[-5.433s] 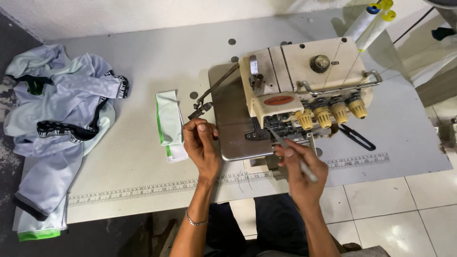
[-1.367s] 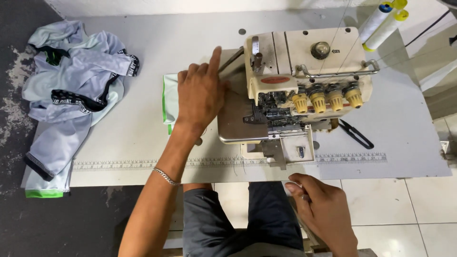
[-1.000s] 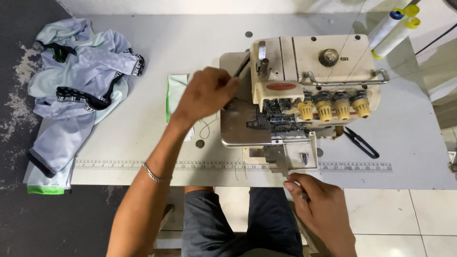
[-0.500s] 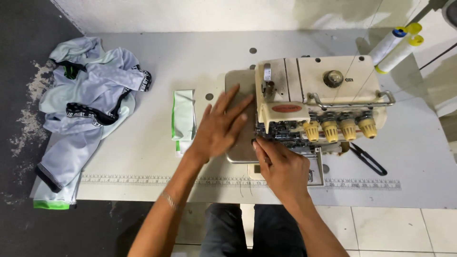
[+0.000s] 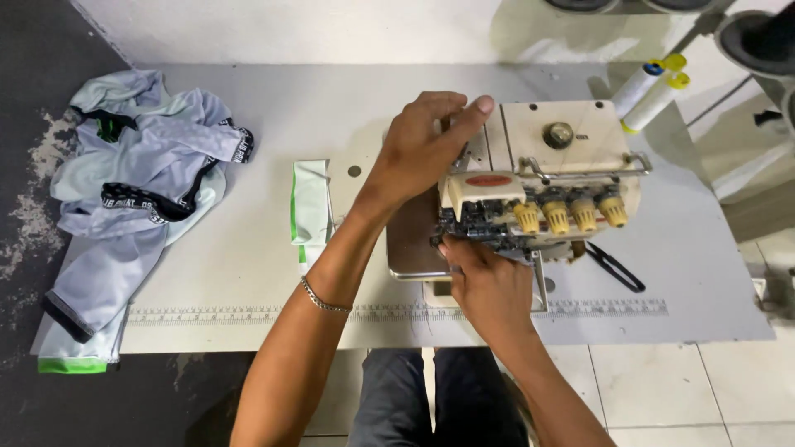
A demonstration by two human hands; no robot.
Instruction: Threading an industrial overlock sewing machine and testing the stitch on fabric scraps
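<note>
The left hand (image 5: pixel 422 145) is now resting flat on top of the sewing machine (image 5: pixel 538 178) — it was lower just before. The right hand (image 5: pixel 489 277) is poking curled fingers into the front — holding nothing I can see.

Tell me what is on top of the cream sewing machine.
On the cream sewing machine I see a round metal knob and the left hand, whose fingers rest on its left edge. What lies under that hand is covered.

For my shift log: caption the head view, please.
Left hand atop cream overlock sewing machine, right hand at its front.
</note>
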